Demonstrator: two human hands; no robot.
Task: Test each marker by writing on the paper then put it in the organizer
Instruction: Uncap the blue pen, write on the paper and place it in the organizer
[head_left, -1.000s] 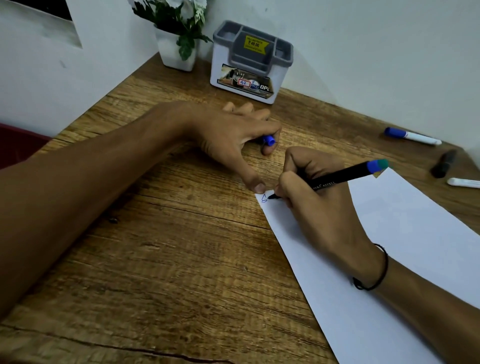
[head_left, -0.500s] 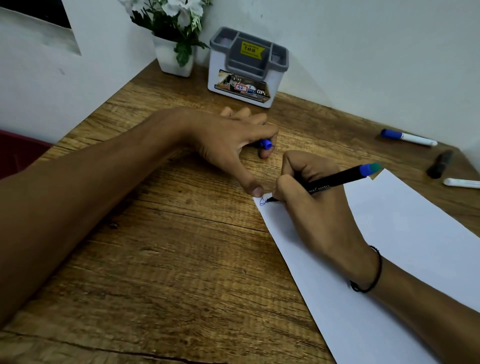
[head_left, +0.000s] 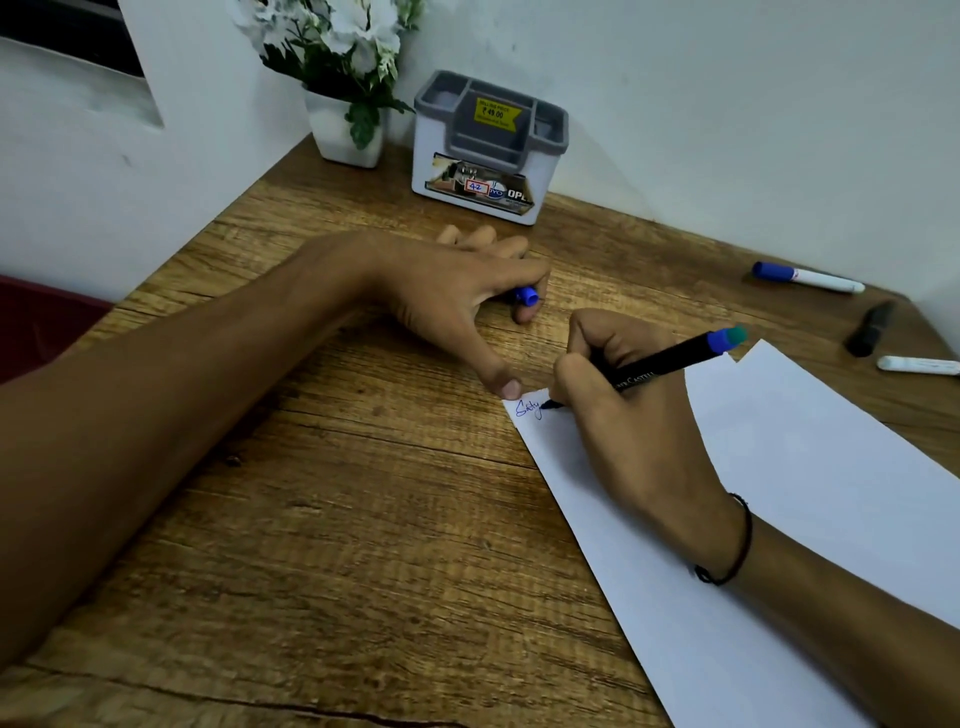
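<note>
My right hand (head_left: 628, 431) grips a black marker (head_left: 670, 361) with a blue end, its tip touching the top left corner of the white paper (head_left: 810, 467), where a few blue letters stand. My left hand (head_left: 457, 296) rests on the wooden desk, thumb pressing the paper's corner, its fingers curled around a blue marker cap (head_left: 527, 296). The grey and white organizer (head_left: 488, 150) stands at the back against the wall, its compartments looking empty.
A white pot of white flowers (head_left: 343, 124) stands left of the organizer. At the far right lie a white marker with a blue cap (head_left: 808, 278), a black marker (head_left: 870, 328) and a white marker (head_left: 917, 365). Walls close the desk behind and at left.
The blue writing at the paper's corner has grown by a few letters as my right hand moved the tip rightward. My left hand stayed in place. The view tilted a little downward.
</note>
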